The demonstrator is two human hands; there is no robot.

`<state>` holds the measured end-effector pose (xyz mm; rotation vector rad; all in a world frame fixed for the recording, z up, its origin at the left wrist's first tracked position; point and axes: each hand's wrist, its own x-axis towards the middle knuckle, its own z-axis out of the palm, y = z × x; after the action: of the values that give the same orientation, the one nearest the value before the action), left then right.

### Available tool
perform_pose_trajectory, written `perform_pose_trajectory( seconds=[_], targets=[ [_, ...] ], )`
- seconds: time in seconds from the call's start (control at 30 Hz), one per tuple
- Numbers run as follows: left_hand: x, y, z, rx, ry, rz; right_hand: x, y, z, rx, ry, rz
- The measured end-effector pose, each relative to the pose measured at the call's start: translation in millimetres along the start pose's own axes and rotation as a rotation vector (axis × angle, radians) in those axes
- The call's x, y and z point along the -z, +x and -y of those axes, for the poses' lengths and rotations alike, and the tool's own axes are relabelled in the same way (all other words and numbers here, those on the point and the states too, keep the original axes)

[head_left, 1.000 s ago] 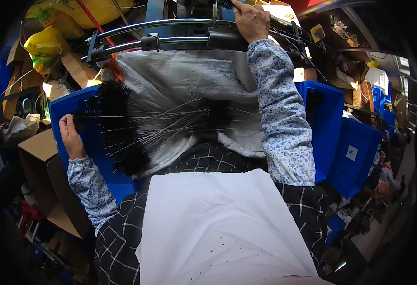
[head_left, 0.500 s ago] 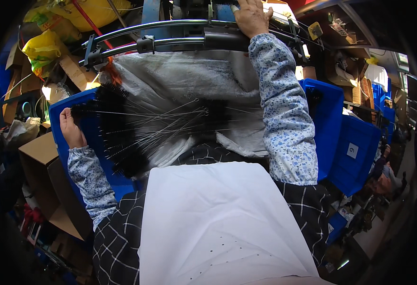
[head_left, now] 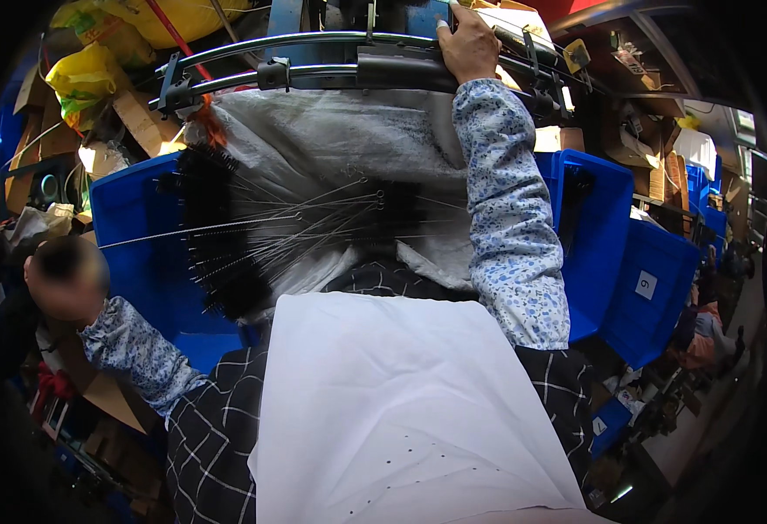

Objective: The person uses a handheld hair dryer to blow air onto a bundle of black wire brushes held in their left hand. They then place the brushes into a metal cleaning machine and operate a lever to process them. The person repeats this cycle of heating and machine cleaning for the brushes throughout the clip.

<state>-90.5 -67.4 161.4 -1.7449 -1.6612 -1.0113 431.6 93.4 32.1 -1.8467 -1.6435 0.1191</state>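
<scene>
At the far left, my left hand (head_left: 62,278) is closed around the dark bristle end of a wire brush. That area is blurred, so the separate fingers do not show. The brush's thin wire handle (head_left: 200,230) runs right, ending in a small loop over the lap cloth. More black-bristled wire brushes (head_left: 222,231) lie fanned across the cloth, their looped ends towards the middle. At the top, my right hand (head_left: 471,45) rests against the machine by the black sleeve (head_left: 405,68) on its rail. Its fingers are curled, and what they hold is hidden.
Blue bins (head_left: 134,196) stand to the left and blue bins (head_left: 597,236) to the right. The machine's metal rails (head_left: 322,77) cross in front of me. A grey-white cloth (head_left: 331,131) covers my lap. Yellow bags (head_left: 86,79) and cardboard lie at the far left.
My left hand has moved left and down, drawing one brush out of the fan. The black sleeve has slid left along the rail. My right hand has dropped slightly and stays at the machine.
</scene>
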Motion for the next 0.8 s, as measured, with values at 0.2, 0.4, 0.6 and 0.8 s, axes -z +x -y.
perform_pose_trajectory(
  seconds=[0.2,0.4,0.6,0.8],
  targets=[
    [5.4,-10.6,2.7,0.498,-0.582,-0.098,-17.7,0.9,1.4,0.095,-0.028,-0.089],
    [-0.8,-4.3,-46.3,-0.111,0.267,0.033,-21.2,-0.5,33.6,0.054,-0.061,-0.076],
    [-17.0,0.6,-71.7,-0.251,0.4,0.037,-36.6,4.4,60.9,0.0,-0.154,0.003],
    [-29.9,-9.2,-75.3,-0.156,0.36,0.059,-23.7,-2.4,48.0,0.078,-0.157,-0.044]
  ],
)
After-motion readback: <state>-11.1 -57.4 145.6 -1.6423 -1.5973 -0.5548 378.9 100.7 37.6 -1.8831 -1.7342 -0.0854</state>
